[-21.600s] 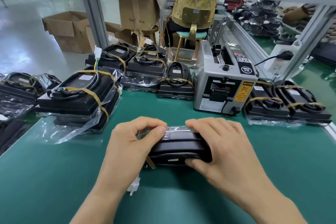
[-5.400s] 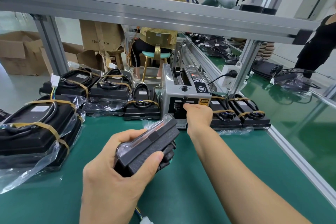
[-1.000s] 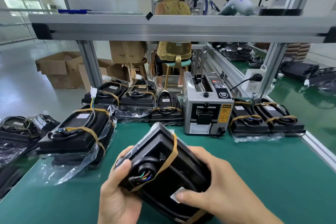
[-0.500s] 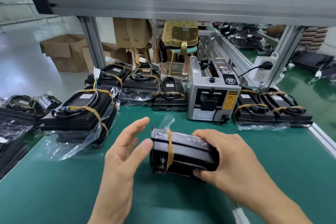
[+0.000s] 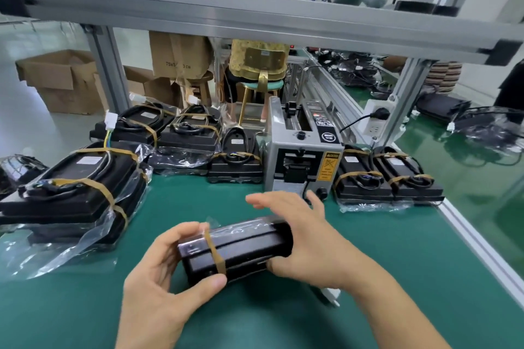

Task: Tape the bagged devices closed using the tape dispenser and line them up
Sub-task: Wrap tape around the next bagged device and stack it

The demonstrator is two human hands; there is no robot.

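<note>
Slippage is the nearest risk: the bagged device is stood on edge on the green table, gripped at one end by the curled left hand and steadied at the other by the right hand, whose fingers are spread flat over it. If that hand is lifted toward the tape dispenser beyond, the loose plastic could be let open or the device tipped. Farther back, the row of taped devices could be knocked askew.

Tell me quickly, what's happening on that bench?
Left hand grips bagged device. Right hand rests on its far end, fingers straight. Tape dispenser behind, path clear.
</note>
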